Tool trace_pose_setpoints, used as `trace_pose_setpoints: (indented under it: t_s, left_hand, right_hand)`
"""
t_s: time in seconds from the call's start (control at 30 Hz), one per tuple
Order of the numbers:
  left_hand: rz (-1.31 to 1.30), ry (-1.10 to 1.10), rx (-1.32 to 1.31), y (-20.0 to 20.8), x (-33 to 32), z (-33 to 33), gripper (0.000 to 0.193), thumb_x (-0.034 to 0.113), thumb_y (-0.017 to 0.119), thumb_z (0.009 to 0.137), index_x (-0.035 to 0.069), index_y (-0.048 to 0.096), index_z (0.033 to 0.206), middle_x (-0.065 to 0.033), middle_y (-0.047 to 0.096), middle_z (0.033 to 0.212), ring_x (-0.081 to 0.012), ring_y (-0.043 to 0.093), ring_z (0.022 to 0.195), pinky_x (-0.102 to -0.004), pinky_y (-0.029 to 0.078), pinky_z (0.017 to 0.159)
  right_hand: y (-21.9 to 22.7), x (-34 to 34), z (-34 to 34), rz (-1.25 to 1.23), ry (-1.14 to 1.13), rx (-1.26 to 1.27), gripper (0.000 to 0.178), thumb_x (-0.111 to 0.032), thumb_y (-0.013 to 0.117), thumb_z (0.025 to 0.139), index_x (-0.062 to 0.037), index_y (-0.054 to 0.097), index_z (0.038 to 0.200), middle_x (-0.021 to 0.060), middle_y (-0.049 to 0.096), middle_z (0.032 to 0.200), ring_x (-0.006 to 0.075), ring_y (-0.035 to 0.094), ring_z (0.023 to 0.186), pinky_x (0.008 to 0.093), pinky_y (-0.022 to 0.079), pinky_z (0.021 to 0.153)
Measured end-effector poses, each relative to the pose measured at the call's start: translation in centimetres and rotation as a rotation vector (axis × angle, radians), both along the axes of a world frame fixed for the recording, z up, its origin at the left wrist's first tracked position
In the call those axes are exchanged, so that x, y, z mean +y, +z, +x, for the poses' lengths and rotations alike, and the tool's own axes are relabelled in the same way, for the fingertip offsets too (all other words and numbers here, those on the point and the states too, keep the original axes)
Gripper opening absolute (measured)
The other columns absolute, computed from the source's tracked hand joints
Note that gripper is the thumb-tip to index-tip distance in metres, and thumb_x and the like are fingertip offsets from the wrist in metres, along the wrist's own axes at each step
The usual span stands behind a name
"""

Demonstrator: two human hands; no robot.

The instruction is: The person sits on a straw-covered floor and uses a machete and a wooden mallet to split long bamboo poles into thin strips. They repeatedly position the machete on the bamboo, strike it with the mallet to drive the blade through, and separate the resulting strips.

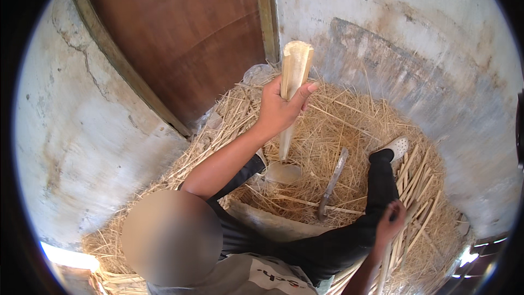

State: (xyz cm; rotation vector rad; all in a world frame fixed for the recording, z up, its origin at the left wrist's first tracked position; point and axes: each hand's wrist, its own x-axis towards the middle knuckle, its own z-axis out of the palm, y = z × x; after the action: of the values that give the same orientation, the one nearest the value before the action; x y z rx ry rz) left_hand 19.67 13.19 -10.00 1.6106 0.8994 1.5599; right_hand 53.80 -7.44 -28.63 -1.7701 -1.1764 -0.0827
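The left hand (277, 106) clamped the wood (297, 68), seemingly steadying it upright by the far edge of the block (284, 174); the right hand (389, 223)'s grip was unclear.

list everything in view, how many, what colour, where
grooved piece: one, pale yellow, upper centre
shavings: uncountable, tan, spread across centre
knife: one, grey-brown, on the shavings
rounded slab: one, grey, near the grooved piece's lower end
strips: many, yellowish, right side
low block: one, pale, lower centre
door: one, reddish-brown, upper left
walls: two, stained off-white, left and right
shoe: one clear, off-white, right
trousers: one pair, black, lower centre
shirt: one, grey, bottom
left fingers: one set, around the grooved piece
right fingers: one set, near the strips
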Motion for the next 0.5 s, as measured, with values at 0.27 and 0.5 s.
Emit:
trace_pose_setpoints:
  t_s: [0.27, 0.5]
  left_hand:
    - [-0.013, 0.008, 0.044, 0.6, -1.5, 0.0, 0.026, 0.026, 0.070, 0.091, 0.002, 0.061, 0.090, 0.0022, 0.057, 0.063, -0.0059, 0.056, 0.053, -0.0227, 0.045, 0.046]
    - [-0.018, -0.001, -0.088, -0.1, -2.9, -1.3, 0.029, 0.029, 0.070, 0.090, 0.002, 0.062, 0.092, 0.0011, 0.058, 0.062, -0.0055, 0.056, 0.053, -0.0220, 0.044, 0.045]
  right_hand:
    - [-30.0, 6.6, -11.2, -1.294, 0.260, 0.192, 0.046, -0.027, 0.064, 0.086, -0.0046, 0.057, 0.125, 0.0194, 0.066, 0.105, 0.0337, 0.065, 0.090, 0.0487, 0.050, 0.080]
    - [-26.8, 6.6, -13.9, -1.480, 0.175, 0.027, 0.066, -0.033, 0.067, 0.085, -0.0043, 0.043, 0.140, 0.0172, 0.058, 0.126, 0.0340, 0.056, 0.116, 0.0458, 0.048, 0.096]
